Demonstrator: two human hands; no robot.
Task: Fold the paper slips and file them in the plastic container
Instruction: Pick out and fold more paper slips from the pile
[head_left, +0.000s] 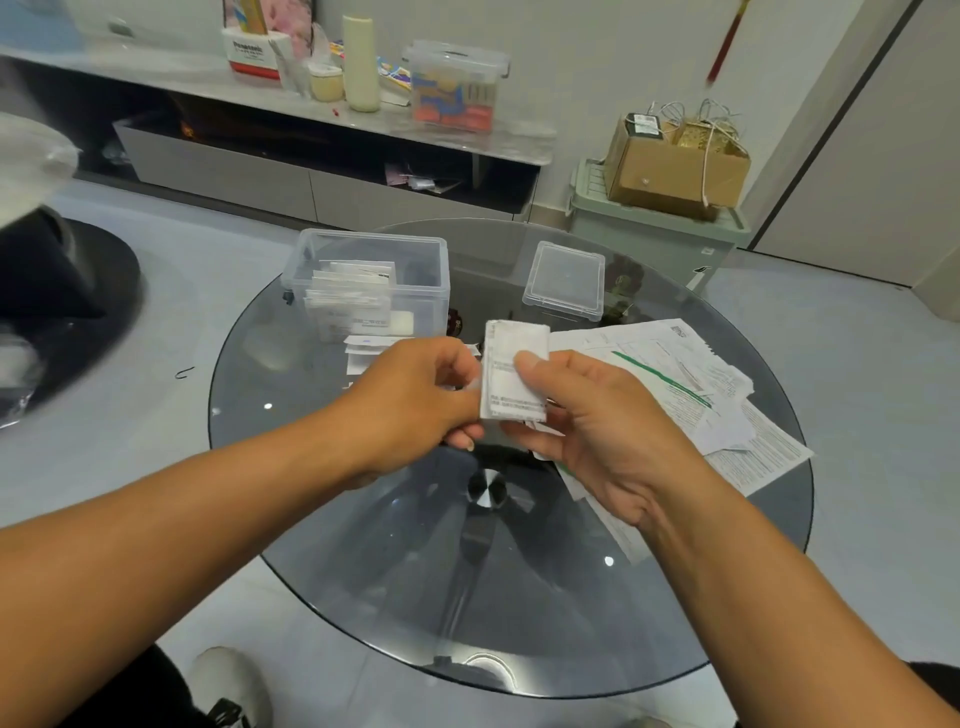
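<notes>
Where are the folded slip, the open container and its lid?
folded slip (511, 371): head view, printed face between both hands.
open container (423, 270): head view, right wall.
lid (563, 280): head view, flat centre panel.

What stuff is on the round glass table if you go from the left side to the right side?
Clear plastic container with folded slips inside → left hand → folded paper slip held by both hands → right hand → pile of unfolded papers. The container lid sits farther back, so it is left out.
</notes>
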